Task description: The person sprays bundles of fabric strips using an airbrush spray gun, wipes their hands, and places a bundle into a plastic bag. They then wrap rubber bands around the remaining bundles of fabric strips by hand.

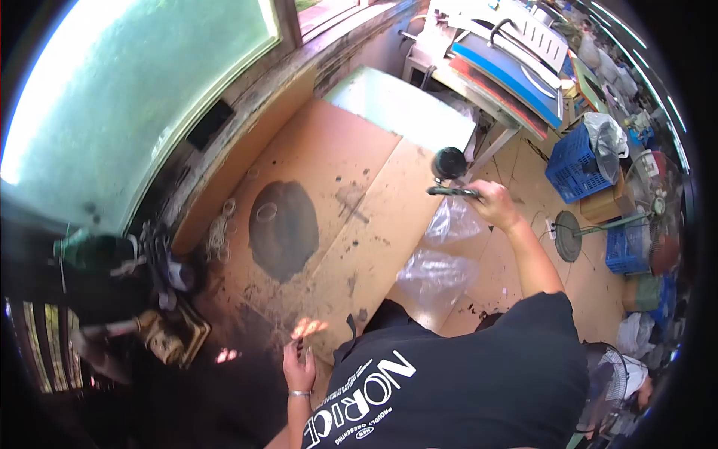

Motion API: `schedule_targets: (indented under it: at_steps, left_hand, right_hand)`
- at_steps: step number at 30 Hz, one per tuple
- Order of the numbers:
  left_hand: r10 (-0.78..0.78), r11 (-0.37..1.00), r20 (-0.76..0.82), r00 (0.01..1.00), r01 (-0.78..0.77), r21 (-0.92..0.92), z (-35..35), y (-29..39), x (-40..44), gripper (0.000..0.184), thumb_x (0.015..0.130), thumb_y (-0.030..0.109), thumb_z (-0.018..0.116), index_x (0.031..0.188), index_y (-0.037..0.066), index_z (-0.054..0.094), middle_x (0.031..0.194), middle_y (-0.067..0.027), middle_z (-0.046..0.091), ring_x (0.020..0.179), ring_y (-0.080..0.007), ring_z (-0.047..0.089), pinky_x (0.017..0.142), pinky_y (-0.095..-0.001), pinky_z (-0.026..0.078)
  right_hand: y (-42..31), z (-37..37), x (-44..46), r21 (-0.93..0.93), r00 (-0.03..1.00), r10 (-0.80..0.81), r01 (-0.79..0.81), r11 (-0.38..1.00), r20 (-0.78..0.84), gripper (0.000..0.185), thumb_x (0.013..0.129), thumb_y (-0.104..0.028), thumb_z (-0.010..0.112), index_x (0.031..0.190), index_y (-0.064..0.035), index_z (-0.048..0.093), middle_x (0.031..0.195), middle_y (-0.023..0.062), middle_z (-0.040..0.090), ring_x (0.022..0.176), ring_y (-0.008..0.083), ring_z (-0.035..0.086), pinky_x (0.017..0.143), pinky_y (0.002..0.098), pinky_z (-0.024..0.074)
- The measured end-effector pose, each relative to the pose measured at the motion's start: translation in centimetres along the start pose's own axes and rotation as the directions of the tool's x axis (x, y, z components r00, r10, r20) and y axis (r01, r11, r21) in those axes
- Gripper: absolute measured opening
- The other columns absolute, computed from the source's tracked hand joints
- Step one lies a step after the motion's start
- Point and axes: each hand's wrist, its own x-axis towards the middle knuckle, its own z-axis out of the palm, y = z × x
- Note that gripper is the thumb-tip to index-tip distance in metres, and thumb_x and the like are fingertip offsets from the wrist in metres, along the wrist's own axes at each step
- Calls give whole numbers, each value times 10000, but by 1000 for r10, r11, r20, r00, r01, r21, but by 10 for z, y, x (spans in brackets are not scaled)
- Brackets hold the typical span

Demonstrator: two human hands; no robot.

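My right hand (pixel 495 203) is raised over the right edge of the cardboard-covered table (pixel 359 277). Its fingers are closed around the grip of a black spray gun (pixel 455 192) with a round black cup (pixel 449 162). Low on the left, my left hand (pixel 299 368), with a band at the wrist, hangs beside the near edge of the cardboard. Its fingers are loosely bent and apart from the thumb, and nothing shows in them. A large dark round stain (pixel 284 232) marks the cardboard, with a thin pale ring (pixel 266 212) on it.
Several pale rings (pixel 219 233) lie along the left cardboard wall. Clear plastic bags (pixel 437 277) hang at the table's right side. Beyond stand a press-like machine with a blue board (pixel 508 78), a blue crate (pixel 580 165) and a fan (pixel 568 236). A frosted window (pixel 142 97) is on the left.
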Motion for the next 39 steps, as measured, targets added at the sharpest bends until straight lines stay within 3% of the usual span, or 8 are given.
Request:
schedule_targets:
  at_steps: [4, 6, 11, 20, 24, 28, 35, 39]
  left_hand:
    - [-46, 996, 66, 997, 51, -73, -24, 10, -42, 406, 790, 112, 666, 1147, -40, 545, 1078, -193, 588, 982, -316, 609, 846, -358, 503]
    - [18, 992, 85, 996, -7, -126, -38, 0, -73, 648, 746, 196, 764, 1277, -21, 463, 1187, -164, 534, 1032, -264, 582, 875, -356, 487]
    - [202, 978, 41, 979, -199, -66, -92, 19, -137, 1081, 643, 338, 840, 1444, -21, 208, 1440, -225, 317, 1351, -352, 317, 1110, -395, 290]
    - [103, 995, -207, 973, -99, 31, -178, -28, -225, 890, 628, 234, 842, 1361, 15, 386, 1340, -176, 453, 1242, -327, 466, 1036, -372, 389]
    - [-23, 999, -261, 965, 12, -44, -200, -40, -237, 886, 614, 216, 853, 1348, 13, 399, 1277, -176, 485, 1194, -309, 509, 1005, -357, 424]
    - [-39, 999, -237, 971, 43, 11, -209, -59, -245, 882, 614, 216, 856, 1339, -1, 402, 1279, -179, 478, 1177, -305, 522, 1001, -352, 428]
    - [-43, 996, -311, 950, 66, 64, -230, -78, -261, 779, 649, 230, 824, 1297, -4, 460, 1258, -181, 510, 1142, -313, 541, 971, -353, 448]
    - [-329, 898, -677, 658, 440, -9, -295, -131, -324, 479, 836, 148, 666, 1260, -17, 515, 1242, -158, 538, 1172, -277, 514, 1001, -356, 404]
  right_hand:
    - [-82, 5, -97, 107, 986, 29, -47, 993, 161, 134, 713, -87, 724, 808, -35, 644, 700, 153, 612, 625, 326, 609, 545, 378, 467]
    - [-133, 29, -144, 184, 931, 29, -102, 978, 363, 132, 705, -60, 734, 754, -21, 618, 645, 149, 580, 587, 316, 599, 524, 356, 454]
    - [-301, 115, -211, 601, 877, -352, 94, 793, 327, 112, 713, -23, 727, 763, -34, 627, 637, 116, 571, 543, 295, 581, 495, 346, 444]
    - [-474, 201, -217, 779, 546, -771, 304, 548, 329, 169, 711, -70, 696, 867, -37, 639, 707, 127, 623, 626, 324, 636, 539, 385, 498]
    - [-514, 214, -211, 769, 391, -809, 302, 563, 439, 200, 726, -137, 662, 901, -46, 625, 792, 146, 638, 701, 345, 634, 615, 420, 511]
    - [-542, 225, -207, 787, 321, -736, -51, 615, 596, 436, 835, -207, 622, 1195, -1, 486, 847, 224, 645, 795, 424, 622, 719, 493, 482]
    - [-550, 245, -196, 722, 164, -730, 115, 682, 663, 435, 907, -221, 562, 1254, 4, 429, 975, 284, 610, 901, 469, 589, 789, 485, 473]
    - [-544, 256, -188, 744, 181, -736, 33, 668, 652, 424, 906, -240, 559, 1235, -17, 412, 1050, 294, 569, 975, 475, 563, 846, 508, 466]
